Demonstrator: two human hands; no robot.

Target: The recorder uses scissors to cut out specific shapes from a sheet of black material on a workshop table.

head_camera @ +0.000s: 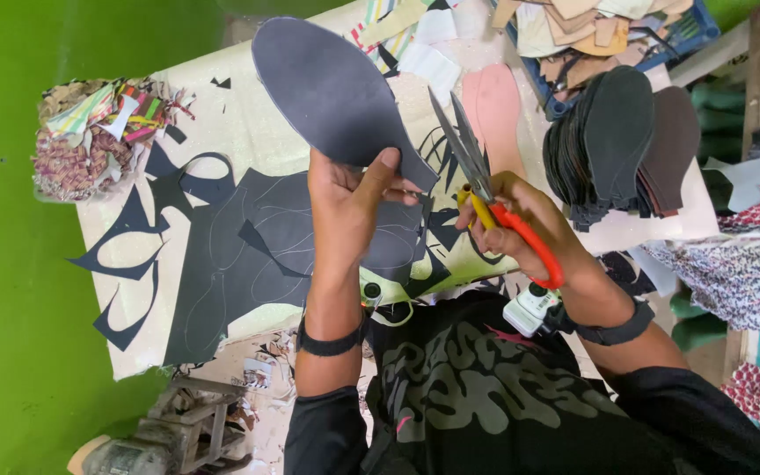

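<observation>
Dark sole cutout [327, 84] pinched in raised left hand [349, 202], right hand [529, 220] gripping scissors [485, 189]

sole heel: the narrow end of the dark sole cut-out [332, 88] is covered by the left hand [345, 207].
scissor handles: the orange loops of the scissors [494, 207] are partly hidden inside the right hand [534, 220].
bench far edge: cut off by the picture's top, with the blue crate [613, 48].
sheet markings: too faint to be made out on the black sheet [239, 264].
</observation>
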